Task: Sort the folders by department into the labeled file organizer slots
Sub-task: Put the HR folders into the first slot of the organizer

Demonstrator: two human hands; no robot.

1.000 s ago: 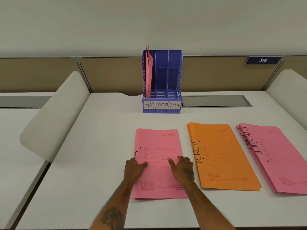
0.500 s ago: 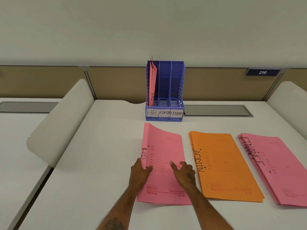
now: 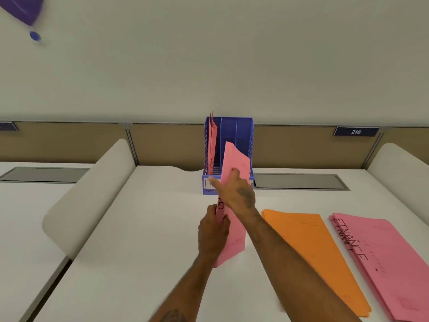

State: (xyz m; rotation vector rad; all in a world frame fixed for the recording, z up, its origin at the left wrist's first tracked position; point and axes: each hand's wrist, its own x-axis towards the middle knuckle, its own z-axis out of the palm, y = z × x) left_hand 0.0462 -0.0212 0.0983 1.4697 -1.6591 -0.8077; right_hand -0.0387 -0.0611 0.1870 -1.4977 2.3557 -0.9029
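A pink folder marked HR (image 3: 234,235) is lifted off the desk, standing on edge and tilted toward the blue file organizer (image 3: 242,133). My left hand (image 3: 212,231) grips its lower spine edge. My right hand (image 3: 234,189) holds it higher up, just in front of the organizer's labels. One pink folder (image 3: 211,145) stands in the organizer's left slot, labeled HR; the other two slots look empty. An orange folder pile (image 3: 318,254) and a pink pile marked FINANCE (image 3: 392,261) lie flat on the desk at right.
Curved white dividers (image 3: 88,194) rise at the desk's left and right sides. A tan partition (image 3: 294,147) runs behind the organizer, with a sign reading 216 (image 3: 355,131). A grey cable flap (image 3: 299,181) lies right of the organizer.
Both hands have picked the HR folder up from the desk and raised it on edge toward the organizer. The camera has tilted up.
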